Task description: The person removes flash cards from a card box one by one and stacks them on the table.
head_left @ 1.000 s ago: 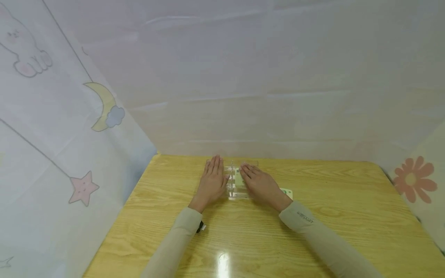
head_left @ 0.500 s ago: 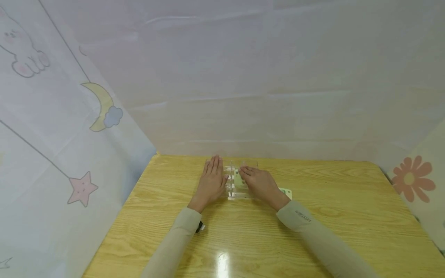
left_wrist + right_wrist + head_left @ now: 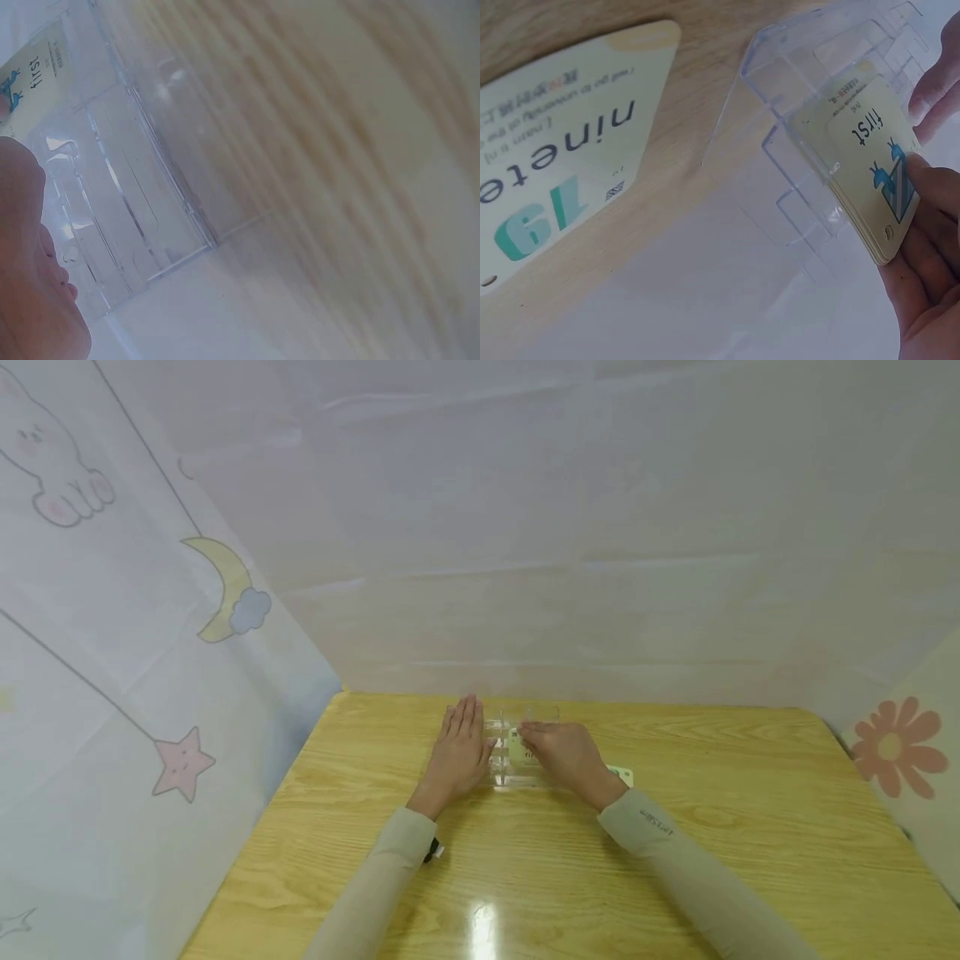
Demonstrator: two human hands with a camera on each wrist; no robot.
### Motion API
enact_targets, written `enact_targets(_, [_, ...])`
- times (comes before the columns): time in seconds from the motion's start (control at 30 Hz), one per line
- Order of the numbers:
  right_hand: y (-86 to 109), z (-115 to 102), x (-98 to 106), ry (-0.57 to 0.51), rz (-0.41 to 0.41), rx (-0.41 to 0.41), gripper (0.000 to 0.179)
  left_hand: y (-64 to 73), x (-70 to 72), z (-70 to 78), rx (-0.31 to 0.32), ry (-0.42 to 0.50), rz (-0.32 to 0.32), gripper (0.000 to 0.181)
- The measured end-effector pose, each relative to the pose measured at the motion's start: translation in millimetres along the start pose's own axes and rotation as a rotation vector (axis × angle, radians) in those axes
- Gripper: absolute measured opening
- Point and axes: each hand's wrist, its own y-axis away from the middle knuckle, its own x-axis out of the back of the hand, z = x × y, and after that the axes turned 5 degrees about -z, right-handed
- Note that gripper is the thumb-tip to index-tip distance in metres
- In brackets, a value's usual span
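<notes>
A clear plastic rack [image 3: 500, 777] with slots lies toward the far edge of the table. My left hand [image 3: 457, 752] rests along its left side, fingers straight and close together. A stack of pale yellow flash cards [image 3: 832, 127] stands in the rack, its front card printed "first" with a blue drawing. My right hand [image 3: 568, 756] pinches the stack by one edge, thumb [image 3: 934, 184] on the front card and fingers behind. In the left wrist view, part of the same front card [image 3: 41, 79] shows beyond the left hand [image 3: 34, 262].
Another flash card [image 3: 577, 142], printed with a green 19, lies on the wooden table [image 3: 480, 852] to the right of the rack, partly hidden by the right wrist in the head view. A pale fabric backdrop [image 3: 480, 568] rises directly behind the table.
My right hand's fingers, extended over the cards a second ago, have drawn together at the stack's edge, and more of the front card's print shows. My left hand has stayed in place.
</notes>
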Motion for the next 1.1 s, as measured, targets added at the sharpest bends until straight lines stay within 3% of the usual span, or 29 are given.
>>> enact_targets(0.23, [-0.3, 2.5, -1.4, -0.065, 0.012, -0.005, 0.017, 1.2, -1.1, 0.9, 0.000, -0.005, -0.029, 0.070])
enact_targets(0.7, [-9.6, 2.0, 9.5, -0.094, -0.093, -0.083, 0.020, 0.3, 0.9, 2.8, 0.002, 0.004, -0.010, 0.071])
enact_targets(1.1, [-18.2, 6.2, 17.2, -0.152, -0.169, -0.091, 0.016, -0.7, 2.3, 3.6, 0.023, 0.018, -0.036, 0.071])
